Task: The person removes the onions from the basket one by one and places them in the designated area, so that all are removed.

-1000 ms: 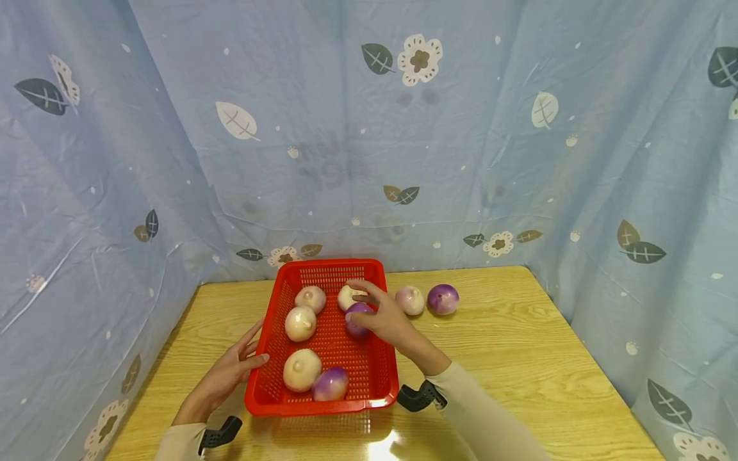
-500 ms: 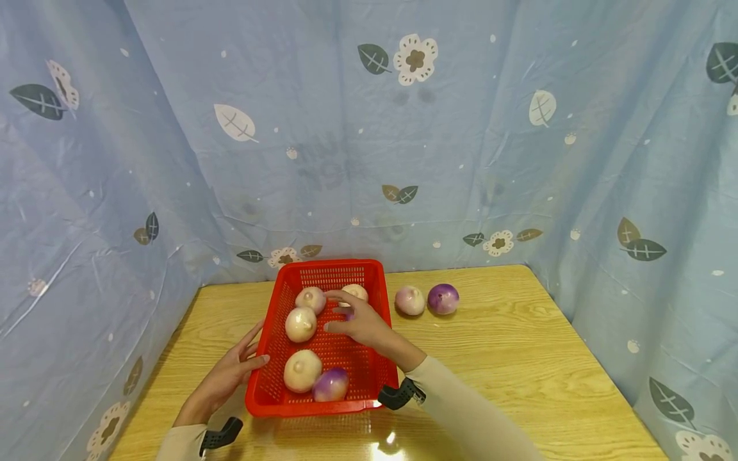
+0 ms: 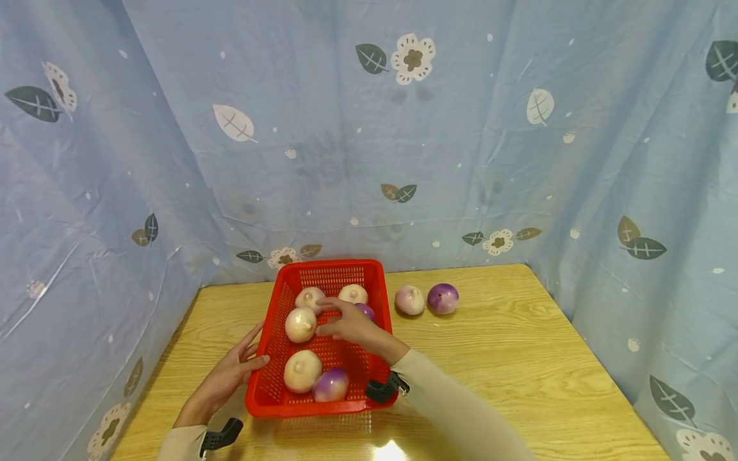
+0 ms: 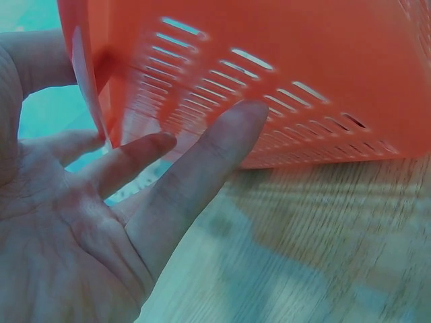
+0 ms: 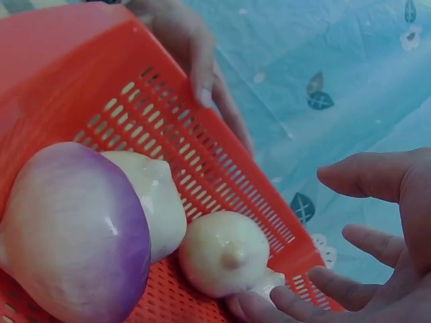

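A red plastic basket [image 3: 311, 410] with slotted walls stands on the wooden table, holding several white and purple onions. My left hand [image 3: 225, 373] grips its left side, thumb over the rim and fingers against the outer wall [image 4: 289, 54]. Over the basket's middle hovers my right hand [image 3: 352, 324], fingers spread and nothing held. Its fingertips are close to a glossy white onion [image 3: 300, 324] and a pale onion [image 3: 309, 299] on the left. Beneath the hand, a purple onion [image 3: 366, 310] is partly hidden. Another white onion [image 3: 353, 294] sits at the back right.
Nearest the front, a white onion [image 3: 302, 371] and a purple-white onion [image 3: 331, 385] lie side by side in the basket. Right of it on the table [image 3: 507, 358] are a pale onion [image 3: 410, 300] and a purple onion [image 3: 443, 298]. A blue patterned curtain [image 3: 328, 147] surrounds the table.
My right hand has moved left from above the purple onion toward the two pale onions on the left, uncovering the back white onion. The left hand and basket have not moved.
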The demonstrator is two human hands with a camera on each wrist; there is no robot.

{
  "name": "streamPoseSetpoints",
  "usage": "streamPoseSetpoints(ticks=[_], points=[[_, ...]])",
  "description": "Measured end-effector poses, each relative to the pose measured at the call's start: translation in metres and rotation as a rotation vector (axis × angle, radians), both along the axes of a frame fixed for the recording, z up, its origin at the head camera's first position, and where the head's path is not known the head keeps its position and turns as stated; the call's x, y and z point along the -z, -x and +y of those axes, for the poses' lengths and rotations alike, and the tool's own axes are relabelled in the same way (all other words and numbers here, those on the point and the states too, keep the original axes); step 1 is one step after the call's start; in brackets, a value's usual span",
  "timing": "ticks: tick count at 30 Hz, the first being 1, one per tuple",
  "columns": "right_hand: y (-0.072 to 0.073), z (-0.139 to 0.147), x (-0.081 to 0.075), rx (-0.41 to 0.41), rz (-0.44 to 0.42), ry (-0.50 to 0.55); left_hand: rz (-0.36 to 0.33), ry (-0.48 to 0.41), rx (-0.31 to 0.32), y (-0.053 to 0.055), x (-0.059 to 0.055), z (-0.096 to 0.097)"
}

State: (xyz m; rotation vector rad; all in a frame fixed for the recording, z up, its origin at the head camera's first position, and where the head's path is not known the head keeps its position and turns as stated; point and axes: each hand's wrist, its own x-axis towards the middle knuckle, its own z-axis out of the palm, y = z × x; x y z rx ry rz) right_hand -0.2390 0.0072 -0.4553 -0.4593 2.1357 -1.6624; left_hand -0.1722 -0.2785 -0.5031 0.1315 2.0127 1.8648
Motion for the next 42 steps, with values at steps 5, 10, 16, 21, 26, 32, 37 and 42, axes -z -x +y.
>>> streamPoseSetpoints(ticks=[5, 10, 16, 21, 26, 32, 37, 42], points=[[0.004, -0.009, 0.0, 0.007, -0.01, -0.034, 0.001, 0.002, 0.001, 0.0, 0.0, 0.0], [0.012, -0.017, 0.002, 0.003, -0.054, -0.065, 0.002, 0.006, 0.0, 0.001, -0.002, 0.0], [0.02, -0.024, 0.009, -0.002, -0.095, -0.085, 0.0, 0.009, -0.002, 0.002, -0.002, 0.0], [0.025, -0.028, 0.015, 0.029, -0.14, -0.077, -0.006, 0.011, -0.003, 0.002, -0.002, 0.001], [0.032, -0.033, 0.02, 0.044, -0.167, -0.084, -0.004, 0.013, -0.002, 0.002, -0.003, 0.0], [0.037, -0.037, 0.023, 0.062, -0.168, -0.119, -0.001, 0.003, 0.011, 0.003, -0.003, 0.0], [0.04, -0.041, 0.027, 0.093, -0.16, -0.154, -0.008, 0.003, 0.002, 0.003, -0.002, 0.001], [0.042, -0.046, 0.033, 0.086, -0.173, -0.141, -0.029, 0.018, -0.028, 0.002, -0.002, 0.001]])
